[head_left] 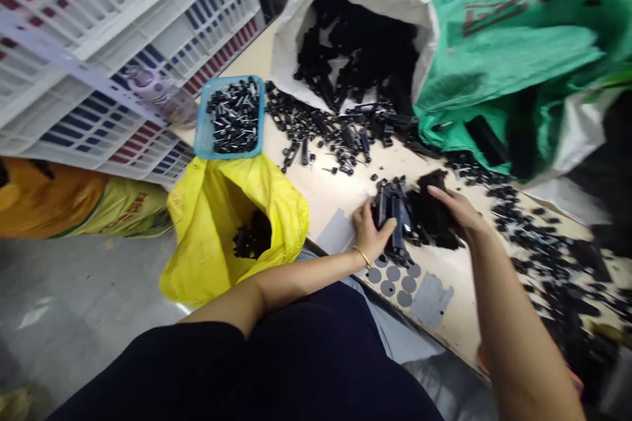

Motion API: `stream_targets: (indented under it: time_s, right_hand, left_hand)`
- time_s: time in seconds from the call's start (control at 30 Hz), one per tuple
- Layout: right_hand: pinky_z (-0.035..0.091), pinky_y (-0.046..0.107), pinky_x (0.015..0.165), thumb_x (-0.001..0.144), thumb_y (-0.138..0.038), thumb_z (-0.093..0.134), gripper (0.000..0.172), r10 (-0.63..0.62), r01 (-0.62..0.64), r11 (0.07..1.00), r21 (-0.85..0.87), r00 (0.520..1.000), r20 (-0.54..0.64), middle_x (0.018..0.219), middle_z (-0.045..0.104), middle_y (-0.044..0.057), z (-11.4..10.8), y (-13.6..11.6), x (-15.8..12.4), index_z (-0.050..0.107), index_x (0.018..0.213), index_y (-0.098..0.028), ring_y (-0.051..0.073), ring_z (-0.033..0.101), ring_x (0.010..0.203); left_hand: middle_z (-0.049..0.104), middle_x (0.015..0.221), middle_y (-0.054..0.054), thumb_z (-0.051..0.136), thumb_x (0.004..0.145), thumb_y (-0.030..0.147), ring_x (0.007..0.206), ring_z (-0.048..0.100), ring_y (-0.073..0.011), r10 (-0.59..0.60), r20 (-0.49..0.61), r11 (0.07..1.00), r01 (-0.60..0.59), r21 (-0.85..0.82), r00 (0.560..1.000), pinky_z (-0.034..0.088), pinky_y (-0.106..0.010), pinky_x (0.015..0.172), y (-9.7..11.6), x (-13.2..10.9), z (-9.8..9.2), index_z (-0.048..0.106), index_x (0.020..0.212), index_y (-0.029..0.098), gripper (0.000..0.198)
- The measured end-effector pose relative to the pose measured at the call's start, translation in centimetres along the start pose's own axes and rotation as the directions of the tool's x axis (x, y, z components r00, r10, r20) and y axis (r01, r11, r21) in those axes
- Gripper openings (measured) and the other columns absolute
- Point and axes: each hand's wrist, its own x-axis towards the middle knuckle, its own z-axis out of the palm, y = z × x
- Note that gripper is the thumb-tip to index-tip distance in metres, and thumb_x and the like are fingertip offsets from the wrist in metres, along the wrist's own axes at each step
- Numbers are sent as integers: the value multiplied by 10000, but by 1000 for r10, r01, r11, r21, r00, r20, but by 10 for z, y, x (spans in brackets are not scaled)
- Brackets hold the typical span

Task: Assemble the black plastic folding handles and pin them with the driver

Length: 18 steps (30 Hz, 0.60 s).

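Observation:
My left hand, with a gold bangle at the wrist, is closed around several long black plastic parts at the table's front edge. Thumb and fingers press on the sides of the bunch. To its right, my right hand grips a dark clump of black pieces; their exact kind is blurred, and its fingertips are partly hidden. The two bunches touch or nearly touch. Grey round stickers lie on the table just below the left bunch, beside a grey patch.
A white sack of black parts lies open at the back, a green sack beside it. Small black pieces are strewn rightward. On the left are a blue tray of small pins, a yellow bag and stacked white crates.

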Motion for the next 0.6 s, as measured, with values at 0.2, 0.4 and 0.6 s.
stream_targets:
  time_s: [0.2, 0.4, 0.6]
  right_hand:
    - [511, 375, 640, 577, -517, 729, 350, 16, -4, 983, 182, 998, -64, 875, 625, 106, -24, 48, -29, 576, 801, -295, 259, 636, 785]
    - [493, 471, 814, 570, -681, 618, 460, 92, -41, 932, 361, 988, -124, 1276, 529, 108, -10, 71, -58, 597, 964, -444, 262, 371, 1320]
    - [432, 425, 961, 597, -651, 575, 414, 136, -88, 931, 354, 984, -113, 1441, 380, 13, 15, 71, -76, 595, 979, -493, 186, 196, 1378]
  left_hand:
    - [408, 1297, -153, 719, 719, 251, 1260, 361, -282, 251, 114, 958, -263, 112, 961, 261, -375, 1111, 8, 26, 14, 387, 1361, 182, 726]
    - [501, 1257, -170, 744, 695, 298, 1184, 477, -311, 70, 174, 997, -64, -42, 982, 375, -417, 1051, 5, 35, 15, 457, 1301, 137, 690]
    - [545, 1256, -52, 789, 618, 196, 1201, 498, -261, 167, 394, 969, -78, -233, 904, 359, -401, 1090, 18, 14, 2, 505, 1251, 293, 700]
